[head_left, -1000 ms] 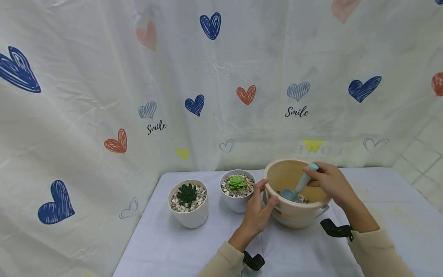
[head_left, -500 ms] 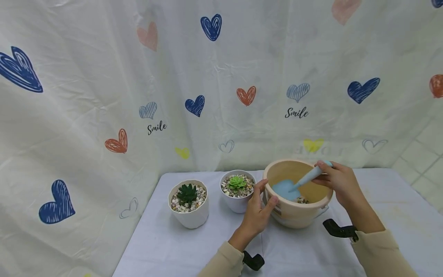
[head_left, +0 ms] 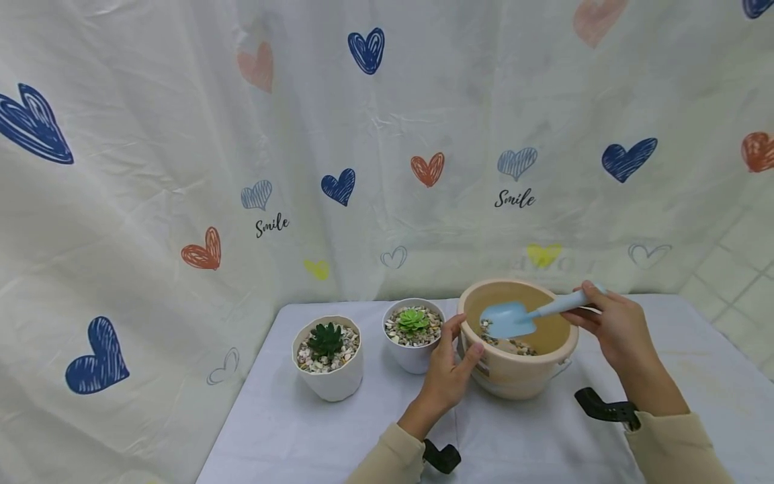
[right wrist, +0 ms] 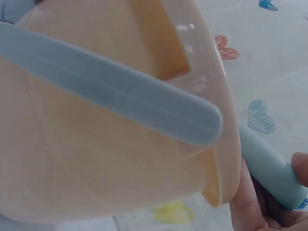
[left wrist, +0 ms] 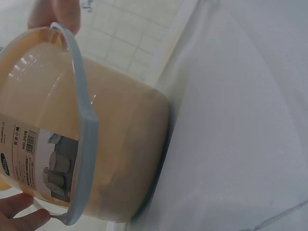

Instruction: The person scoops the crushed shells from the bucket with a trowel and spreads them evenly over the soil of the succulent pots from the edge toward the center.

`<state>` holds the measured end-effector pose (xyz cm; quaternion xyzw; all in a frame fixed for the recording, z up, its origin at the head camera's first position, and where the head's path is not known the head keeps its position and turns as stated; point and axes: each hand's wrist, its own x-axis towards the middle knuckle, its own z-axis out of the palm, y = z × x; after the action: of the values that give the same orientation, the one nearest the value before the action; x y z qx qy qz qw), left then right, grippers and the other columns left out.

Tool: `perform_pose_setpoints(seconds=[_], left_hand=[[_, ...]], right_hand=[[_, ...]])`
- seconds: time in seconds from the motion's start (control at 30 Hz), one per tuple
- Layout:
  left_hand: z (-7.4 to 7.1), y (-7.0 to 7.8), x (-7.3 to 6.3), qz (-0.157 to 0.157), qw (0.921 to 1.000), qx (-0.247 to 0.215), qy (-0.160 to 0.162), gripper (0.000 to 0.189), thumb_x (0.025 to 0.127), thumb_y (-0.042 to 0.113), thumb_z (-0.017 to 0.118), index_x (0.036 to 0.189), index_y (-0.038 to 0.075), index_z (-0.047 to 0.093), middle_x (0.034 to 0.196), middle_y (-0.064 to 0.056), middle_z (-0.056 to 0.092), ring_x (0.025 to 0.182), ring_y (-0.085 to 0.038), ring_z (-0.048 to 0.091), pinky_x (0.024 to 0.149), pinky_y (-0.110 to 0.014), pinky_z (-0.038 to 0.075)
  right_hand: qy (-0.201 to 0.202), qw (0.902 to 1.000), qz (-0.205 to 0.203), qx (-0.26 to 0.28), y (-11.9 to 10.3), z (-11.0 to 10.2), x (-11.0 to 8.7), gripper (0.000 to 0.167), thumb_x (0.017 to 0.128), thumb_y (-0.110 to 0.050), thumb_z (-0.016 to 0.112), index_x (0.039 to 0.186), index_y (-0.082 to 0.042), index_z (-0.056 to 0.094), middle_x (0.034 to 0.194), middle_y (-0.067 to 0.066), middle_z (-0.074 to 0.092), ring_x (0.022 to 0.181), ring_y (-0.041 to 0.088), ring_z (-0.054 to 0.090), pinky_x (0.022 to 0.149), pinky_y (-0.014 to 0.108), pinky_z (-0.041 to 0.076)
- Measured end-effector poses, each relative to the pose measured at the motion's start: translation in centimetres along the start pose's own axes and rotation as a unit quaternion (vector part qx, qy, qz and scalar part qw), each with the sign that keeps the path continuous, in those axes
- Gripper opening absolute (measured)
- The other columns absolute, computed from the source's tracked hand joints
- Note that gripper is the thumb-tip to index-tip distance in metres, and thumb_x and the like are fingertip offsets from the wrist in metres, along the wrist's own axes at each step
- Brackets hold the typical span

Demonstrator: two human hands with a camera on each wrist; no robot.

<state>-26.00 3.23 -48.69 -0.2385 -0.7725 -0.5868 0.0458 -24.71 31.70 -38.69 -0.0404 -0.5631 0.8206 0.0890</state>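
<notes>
A peach-coloured plastic bucket stands on the table with loose pebbles inside. My left hand holds its left side, with the index fingertip at the rim and the thumb against the outer wall. In my right hand is the handle of a small light-blue trowel, gripped over the bucket's right rim. The trowel's blade lies tilted inside the opening, above the pebbles, with a few at its left edge. In the right wrist view, the bucket hides the blade and only the trowel handle shows.
Left of the bucket stand two white pots of pebbles, one with a light green succulent, the other with a dark green succulent. A blue-grey carrying handle hangs down the bucket's side. Behind the table hangs a heart-printed curtain.
My right hand has moved right and drawn the trowel up from the pebbles, its handle tipping flatter and its blade coming into fuller view. The left hand and bucket have stayed put.
</notes>
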Motion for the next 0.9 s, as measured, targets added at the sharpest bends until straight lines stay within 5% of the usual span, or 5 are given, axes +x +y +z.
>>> perform_pose_setpoints(seconds=[0.4,0.6,0.7,0.8,0.9], left_hand=[[-1.2,1.4,-0.1,-0.03,0.9989,0.02,-0.031,0.068,0.104,0.053,0.049,0.161,0.031,0.019,0.162,-0.007,0.041,0.148,-0.024,0.042,0.117,-0.052,0.04],[-4.2,4.2,0.2,-0.107,0.9904,0.003,-0.087,0.085,0.098,0.058,0.057,0.163,0.034,0.006,0.16,-0.016,0.041,0.139,-0.034,0.053,0.108,-0.048,0.049],[-6.4,5.4,0.3,-0.119,0.9882,0.004,-0.096,0.079,0.1,0.053,0.058,0.162,0.03,0.016,0.154,-0.016,0.049,0.131,-0.031,0.061,0.102,-0.045,0.053],[-8.4,6.0,0.5,-0.098,0.9937,-0.012,-0.052,0.058,0.102,0.041,0.059,0.153,0.023,0.039,0.134,-0.017,0.065,0.11,-0.029,0.072,0.088,-0.041,0.059],[-9.7,5.6,0.9,-0.038,0.9978,0.002,0.054,0.033,0.101,0.026,0.06,0.133,0.018,0.059,0.111,-0.012,0.071,0.093,-0.025,0.073,0.075,-0.034,0.06]], right_hand=[[0.013,0.9935,-0.015,0.112,0.0,0.0,0.2,0.017,0.098,-0.022,0.067,0.097,-0.006,0.074,0.09,0.003,0.068,0.08,0.02,0.076,0.072,0.033,0.062],[0.007,0.9861,-0.021,0.164,-0.5,0.7,0.2,0.018,0.097,-0.02,0.068,0.102,-0.004,0.073,0.092,0.006,0.069,0.084,0.021,0.076,0.074,0.036,0.062],[0.024,0.9859,-0.026,0.164,-0.7,1.4,0.2,0.019,0.096,-0.021,0.07,0.103,-0.004,0.071,0.093,0.006,0.068,0.083,0.021,0.077,0.073,0.036,0.062],[0.039,0.9855,-0.03,0.162,-0.8,2.3,0.3,0.02,0.095,-0.022,0.071,0.102,-0.003,0.071,0.093,0.006,0.067,0.081,0.022,0.077,0.072,0.036,0.062],[0.042,0.9851,-0.028,0.165,-0.9,3.2,0.4,0.02,0.096,-0.023,0.07,0.102,-0.004,0.069,0.096,0.007,0.065,0.081,0.023,0.076,0.072,0.036,0.062]])
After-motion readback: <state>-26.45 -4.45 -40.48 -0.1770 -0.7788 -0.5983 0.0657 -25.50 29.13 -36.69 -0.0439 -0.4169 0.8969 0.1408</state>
